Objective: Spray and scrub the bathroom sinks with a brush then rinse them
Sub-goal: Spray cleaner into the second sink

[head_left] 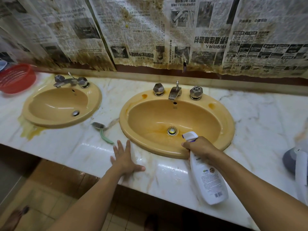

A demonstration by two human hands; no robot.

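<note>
Now we see the right hand [198, 150] gripping a white spray bottle [206, 177] over the near yellow sink [230, 130]; the left hand [125, 158] rests flat, fingers spread, on the marble counter [266, 124] near a green brush [101, 130].

White spray bottle [206, 177] in right hand [200, 149], nozzle over stained yellow sink [208, 117]; green brush [99, 127] lies just beyond left hand [125, 157].

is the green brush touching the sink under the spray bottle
Apart. The head view shows bare marble countertop between the brush and the sink rim.
</note>
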